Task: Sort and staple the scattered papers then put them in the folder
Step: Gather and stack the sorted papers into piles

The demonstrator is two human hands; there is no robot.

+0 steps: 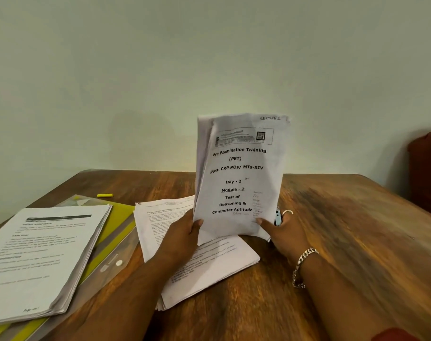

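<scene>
I hold a bundle of printed papers (239, 178) upright at the table's middle; its front sheet reads "Pre Examination Training" with "SECTION 1" handwritten at the top. My left hand (182, 236) grips its lower left edge and my right hand (284, 233) grips its lower right corner. A small light-blue object, possibly a stapler (278, 217), shows behind my right fingers. Under the bundle lies a flat stack of printed sheets (209, 264). On the left, another paper stack (42, 259) rests on a clear and yellow button folder (111, 257).
The wooden table (345, 242) runs out to the right and toward me. A small yellow object (105, 195) lies near the far left edge. A dark red-brown piece of furniture (428, 168) stands at the right by the pale wall.
</scene>
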